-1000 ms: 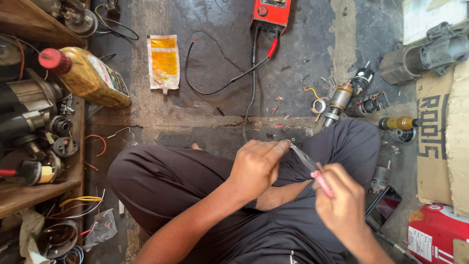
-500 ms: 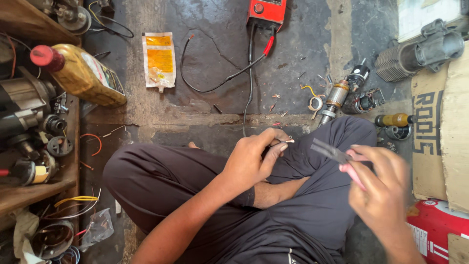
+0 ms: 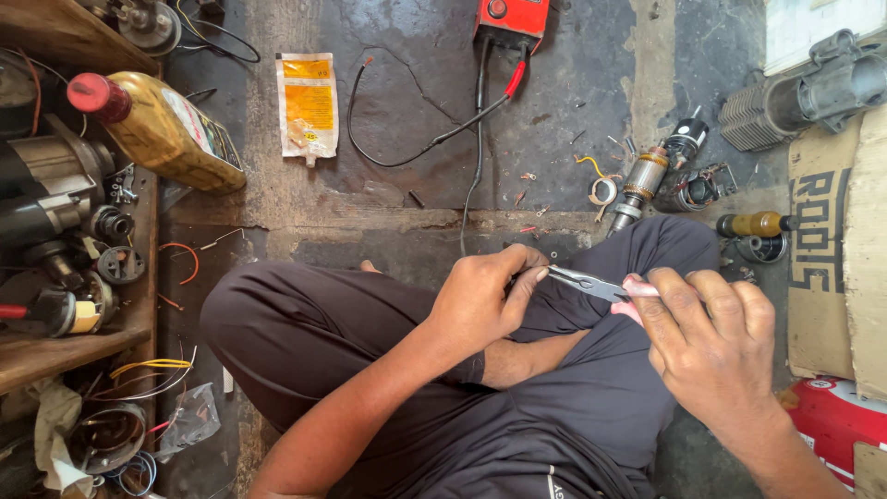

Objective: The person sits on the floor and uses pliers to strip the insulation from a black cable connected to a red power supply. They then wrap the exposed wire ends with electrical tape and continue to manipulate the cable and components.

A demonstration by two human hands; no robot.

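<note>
- Over the lap of a person sitting cross-legged on a concrete floor [image 3: 573,176], both hands meet at a pair of pliers [image 3: 591,284].
- Right hand [image 3: 716,346] is wrapped around the pink handles of the pliers, fingers curled shut on them, so the grip is firm.
- Pliers point toward the left hand, nearly level, their narrow metal nose reaching its fingertips.
- Left hand [image 3: 485,300] is closed, thumb and forefinger pinched together right at the tip of the pliers; it seems to hold something small there, but the piece is too tiny to make out.
- Beyond the knees, a red meter [image 3: 513,18] sits at the top edge, its dark leads trailing across the floor.
- Just left of the leads lies a flat yellow and white sachet [image 3: 308,106].
- Farther left, a yellowish bottle with a red cap [image 3: 157,129] lies tilted beside a wooden shelf [image 3: 65,356] crowded with motor parts.
- Near the right knee lies a motor armature [image 3: 642,185], with a yellow-handled screwdriver [image 3: 753,225] close by.
- Cardboard [image 3: 832,249] lines the right side.
</note>
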